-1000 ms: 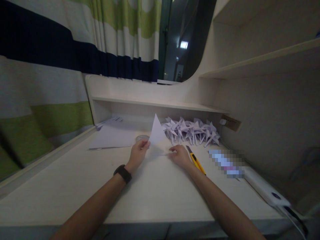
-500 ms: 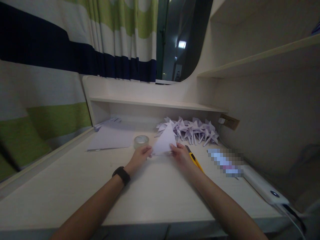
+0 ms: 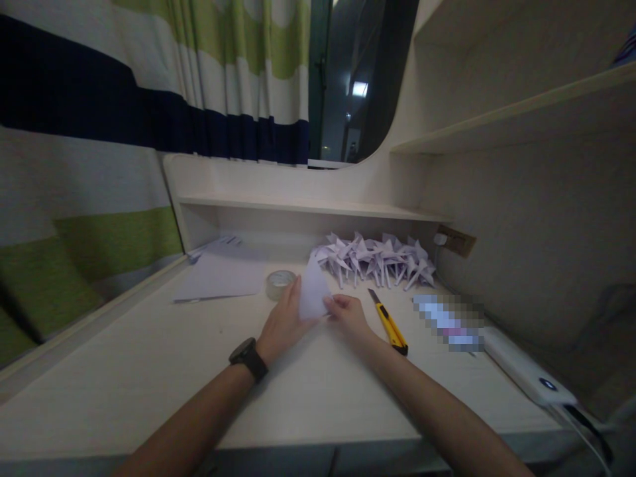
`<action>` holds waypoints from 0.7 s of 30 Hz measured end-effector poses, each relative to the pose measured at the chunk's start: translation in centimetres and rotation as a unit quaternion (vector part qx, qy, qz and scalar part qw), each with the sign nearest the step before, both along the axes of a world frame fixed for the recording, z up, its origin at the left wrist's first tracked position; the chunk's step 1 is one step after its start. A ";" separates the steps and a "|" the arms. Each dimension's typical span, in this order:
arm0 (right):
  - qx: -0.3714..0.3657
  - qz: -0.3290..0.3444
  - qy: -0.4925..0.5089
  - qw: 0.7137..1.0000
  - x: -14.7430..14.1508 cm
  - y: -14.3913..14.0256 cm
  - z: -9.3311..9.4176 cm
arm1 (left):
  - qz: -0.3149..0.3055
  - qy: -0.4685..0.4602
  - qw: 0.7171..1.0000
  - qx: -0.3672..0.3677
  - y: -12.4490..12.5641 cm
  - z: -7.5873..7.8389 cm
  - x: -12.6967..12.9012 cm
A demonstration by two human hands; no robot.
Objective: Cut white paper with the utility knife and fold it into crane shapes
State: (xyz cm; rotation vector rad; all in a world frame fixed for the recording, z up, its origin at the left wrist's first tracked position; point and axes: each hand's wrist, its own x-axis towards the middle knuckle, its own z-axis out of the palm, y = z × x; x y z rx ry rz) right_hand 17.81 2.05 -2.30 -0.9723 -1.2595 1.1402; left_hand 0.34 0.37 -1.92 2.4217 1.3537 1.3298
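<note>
A folded sheet of white paper (image 3: 313, 291), narrowing to a point at its far end, is held between both hands above the desk. My left hand (image 3: 285, 324), with a dark watch on its wrist, grips the paper's left side and near edge. My right hand (image 3: 350, 315) pinches its near right corner between thumb and finger. Just behind my left hand lies a roll of clear tape (image 3: 279, 283). To the right of my right hand lies a yellow utility knife (image 3: 390, 324), its blade end pointing away from me.
Several white paper pinwheels (image 3: 377, 255) lie in a row at the back of the desk (image 3: 278, 404). A stack of white paper (image 3: 218, 271) sits back left. At the right are a blurred-out flat object (image 3: 447, 323) and a white power strip (image 3: 521, 364) with cables.
The paper has turned and shifted left and towards me. My left hand has moved further along its left side, and my right hand has moved left, showing more of the knife.
</note>
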 end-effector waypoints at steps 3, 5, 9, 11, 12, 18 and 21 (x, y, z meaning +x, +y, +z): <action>-0.005 -0.015 0.016 1.000 -0.3 -0.2 -0.1 | 0.033 0.004 0.999 0.007 -0.5 0.5 0.2; -0.013 -0.013 0.025 1.000 -0.3 -0.3 0.0 | 0.034 0.011 0.999 0.017 -0.6 0.5 0.3; -0.028 0.006 0.034 0.999 -0.1 -0.4 0.2 | 0.011 0.042 0.999 0.033 -0.2 0.0 0.1; -0.033 0.013 0.044 0.998 -0.1 -0.3 0.3 | 0.004 0.044 0.999 0.030 0.1 -0.3 -0.1; -0.036 0.015 0.049 0.998 0.0 -0.3 0.3 | 0.003 0.041 0.999 0.025 0.3 -0.4 -0.2; -0.036 0.016 0.054 0.998 -0.1 -0.3 0.3 | -0.016 0.035 0.999 0.001 0.0 0.1 -0.2; -0.027 0.016 0.034 0.999 -0.1 -0.5 0.7 | -0.028 0.036 0.999 0.004 -0.2 0.2 0.0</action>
